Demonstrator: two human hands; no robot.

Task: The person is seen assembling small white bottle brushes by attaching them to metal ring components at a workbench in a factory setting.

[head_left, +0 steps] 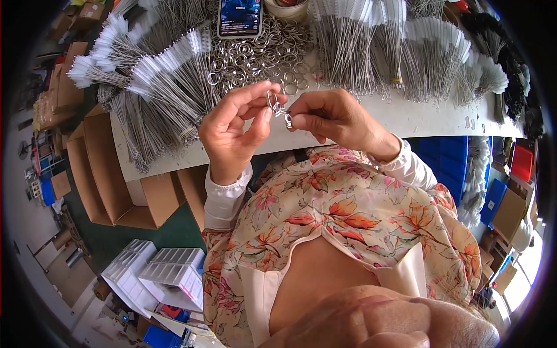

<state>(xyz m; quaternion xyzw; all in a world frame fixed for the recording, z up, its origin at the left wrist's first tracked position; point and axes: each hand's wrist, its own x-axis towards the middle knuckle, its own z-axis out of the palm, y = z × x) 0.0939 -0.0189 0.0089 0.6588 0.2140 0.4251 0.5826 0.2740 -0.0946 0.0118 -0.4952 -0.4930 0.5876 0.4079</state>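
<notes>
Above the near edge of the white table (426, 119), my left hand (229, 127) pinches a shiny metal ring (269, 97) between thumb and fingers. My right hand (342, 119) is closed on a small cluster of metal rings (288, 120), which touches or nearly touches the left hand's ring; how they are linked is too small to tell. Just beyond my hands lies a heap of loose metal rings (249, 61). Bundles of wire brushes with white bristles lie to the left (168, 75) and to the right (348, 49), their looped wire ends toward me.
A phone (239, 18) with a lit screen lies at the back beside a round tub (286, 9). Open cardboard boxes (107, 168) stand below the table's left side, white plastic crates (174, 275) at lower left. Blue bins (444, 159) are at right, near black brushes (493, 40).
</notes>
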